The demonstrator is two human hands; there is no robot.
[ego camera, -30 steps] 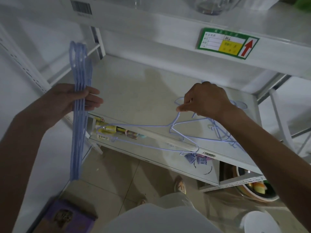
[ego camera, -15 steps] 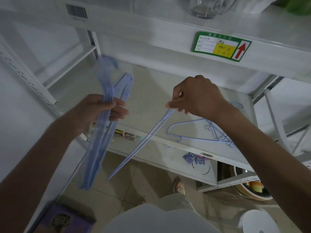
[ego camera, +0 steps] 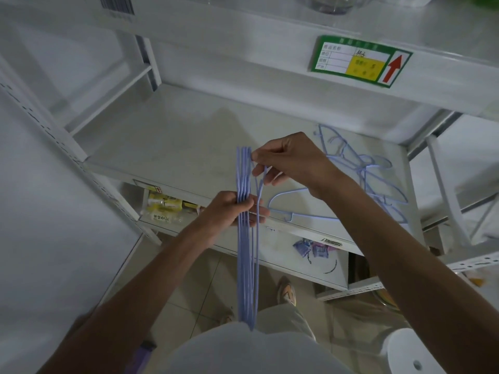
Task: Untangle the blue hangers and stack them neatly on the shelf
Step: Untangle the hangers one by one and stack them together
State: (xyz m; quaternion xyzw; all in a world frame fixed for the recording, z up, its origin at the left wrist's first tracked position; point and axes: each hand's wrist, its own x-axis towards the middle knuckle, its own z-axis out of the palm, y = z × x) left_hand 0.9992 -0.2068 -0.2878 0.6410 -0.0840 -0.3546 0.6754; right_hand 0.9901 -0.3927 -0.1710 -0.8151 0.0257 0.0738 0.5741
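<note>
While alignment proceeds: risks follow.
Left hand (ego camera: 231,209): grips hanger bundle (ego camera: 245,238).
Right hand (ego camera: 290,161): pinches loose hanger (ego camera: 258,211).
Risk: hook probably snags bundle.
Cause: misaligned insertion.

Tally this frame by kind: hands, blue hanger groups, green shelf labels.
Hands: 2 (left hand, right hand)
Blue hanger groups: 2 (held bundle, tangled pile on shelf); single hangers overlap, uncountable
Green label: 1
Total: 5
</note>
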